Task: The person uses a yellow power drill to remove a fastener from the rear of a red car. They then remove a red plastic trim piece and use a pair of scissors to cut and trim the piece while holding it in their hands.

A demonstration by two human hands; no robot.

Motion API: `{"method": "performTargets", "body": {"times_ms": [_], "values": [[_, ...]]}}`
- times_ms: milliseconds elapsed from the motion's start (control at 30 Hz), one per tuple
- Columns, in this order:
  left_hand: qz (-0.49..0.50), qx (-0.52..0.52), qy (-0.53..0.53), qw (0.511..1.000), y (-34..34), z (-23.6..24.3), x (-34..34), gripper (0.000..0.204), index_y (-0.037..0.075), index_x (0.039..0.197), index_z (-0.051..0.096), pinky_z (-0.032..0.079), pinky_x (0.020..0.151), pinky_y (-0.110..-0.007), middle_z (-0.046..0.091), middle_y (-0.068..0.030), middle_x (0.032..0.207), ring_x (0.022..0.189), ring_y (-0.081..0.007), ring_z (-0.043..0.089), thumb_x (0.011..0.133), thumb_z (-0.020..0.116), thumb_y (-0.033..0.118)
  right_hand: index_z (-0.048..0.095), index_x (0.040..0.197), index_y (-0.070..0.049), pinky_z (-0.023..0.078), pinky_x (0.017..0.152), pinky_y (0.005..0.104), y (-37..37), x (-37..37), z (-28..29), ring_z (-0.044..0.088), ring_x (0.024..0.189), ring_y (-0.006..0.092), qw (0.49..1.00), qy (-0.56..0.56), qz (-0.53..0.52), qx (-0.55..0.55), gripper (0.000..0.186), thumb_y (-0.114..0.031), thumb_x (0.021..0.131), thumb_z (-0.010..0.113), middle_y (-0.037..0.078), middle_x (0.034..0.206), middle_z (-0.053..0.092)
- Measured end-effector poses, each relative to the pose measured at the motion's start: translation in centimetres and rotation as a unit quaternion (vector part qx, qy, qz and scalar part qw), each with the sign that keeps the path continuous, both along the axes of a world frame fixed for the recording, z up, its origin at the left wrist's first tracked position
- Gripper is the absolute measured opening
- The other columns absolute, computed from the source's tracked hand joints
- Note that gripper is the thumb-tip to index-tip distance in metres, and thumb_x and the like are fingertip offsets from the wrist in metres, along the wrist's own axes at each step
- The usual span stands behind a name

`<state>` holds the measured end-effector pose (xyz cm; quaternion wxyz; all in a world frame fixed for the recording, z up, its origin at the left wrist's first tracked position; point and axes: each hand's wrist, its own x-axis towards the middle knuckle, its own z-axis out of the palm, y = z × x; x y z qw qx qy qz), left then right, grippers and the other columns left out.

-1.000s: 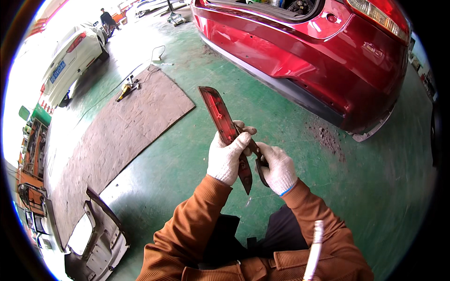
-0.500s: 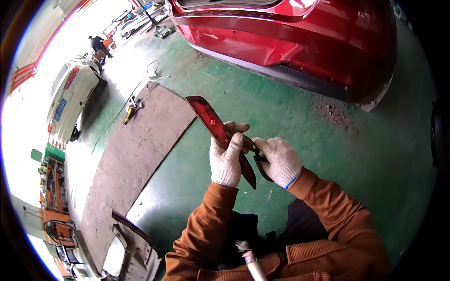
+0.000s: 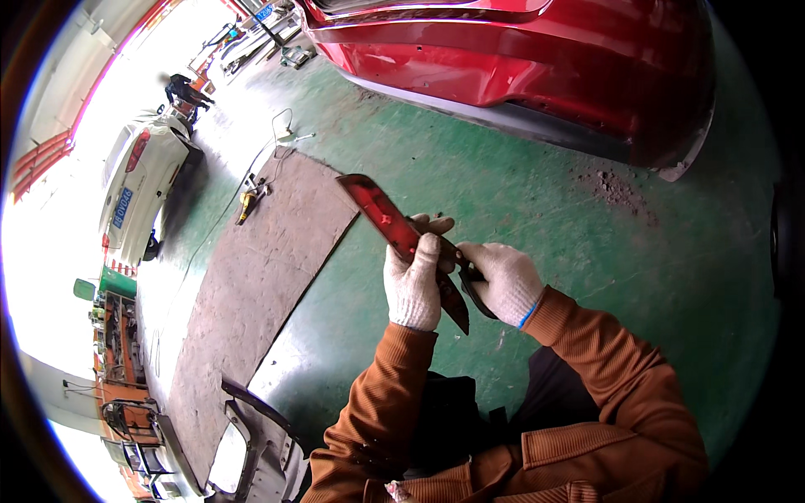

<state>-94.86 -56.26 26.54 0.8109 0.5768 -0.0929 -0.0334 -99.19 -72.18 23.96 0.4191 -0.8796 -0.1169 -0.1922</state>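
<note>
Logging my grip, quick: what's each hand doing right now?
Left hand: closed, holding the red strip.
Right hand: closed on a dark handled tool; exact kind unclear.

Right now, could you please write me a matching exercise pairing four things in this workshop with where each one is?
Things:
1. red strip
2. dark curved handle
3. yellow tool
4. red car

Places:
A. at the edge of the brownish sheet
B. in the gloved right hand
C. upper right of the view
D. in the gloved left hand

Pairs: 1-D, 2-B, 3-A, 4-C
</note>
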Motion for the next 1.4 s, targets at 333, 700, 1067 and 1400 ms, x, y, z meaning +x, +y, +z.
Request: {"method": "performTargets", "body": {"times_ms": [333,700,1067,1400], "values": [[-0.019,0.044,-0.011,0.999,0.8,0.0,0.8,0.090,-0.003,0.147,0.047,0.052,0.076,-0.028,0.070,-0.0125,0.121,0.083,-0.0132,0.062,0.086,0.088,0.049,0.062,0.135,-0.015,0.054,0.089,0.0448,-2.2,0.8,0.7,0.067,0.096,0.0309,0.995,-0.015,0.008,-0.101,0.054,-0.014,0.084,0.082,0.006,0.097,0.071],[-0.056,0.033,0.026,0.998,1.1,1.4,0.5,0.091,-0.006,0.151,0.041,0.052,0.072,-0.027,0.072,-0.0134,0.115,0.078,-0.0140,0.064,0.088,0.089,0.036,0.065,0.133,-0.025,0.051,0.090,0.0451,-2.7,1.9,1.6,0.066,0.099,0.0293,0.966,-0.015,-0.045,-0.253,0.059,-0.021,0.078,0.087,0.003,0.098,0.070],[-0.173,0.131,0.062,0.974,1.7,2.6,0.2,0.042,-0.004,0.138,0.061,0.050,0.065,-0.025,0.075,-0.0122,0.109,0.069,-0.0090,0.059,0.108,0.062,0.026,0.073,0.124,-0.035,0.050,0.092,0.0459,-5.0,2.2,1.5,0.062,0.102,0.0274,0.965,-0.088,-0.084,-0.234,0.056,-0.009,0.076,0.086,0.002,0.101,0.067],[-0.091,0.181,0.089,0.975,0.9,3.2,-0.7,0.030,-0.002,0.123,0.067,0.048,0.057,-0.023,0.076,-0.0111,0.099,0.062,-0.0084,0.059,0.111,0.057,0.023,0.075,0.119,-0.028,0.050,0.085,0.0461,-4.3,1.5,2.1,0.064,0.094,0.0291,0.968,-0.088,-0.087,-0.220,0.045,-0.009,0.078,0.083,0.004,0.095,0.067]]}}
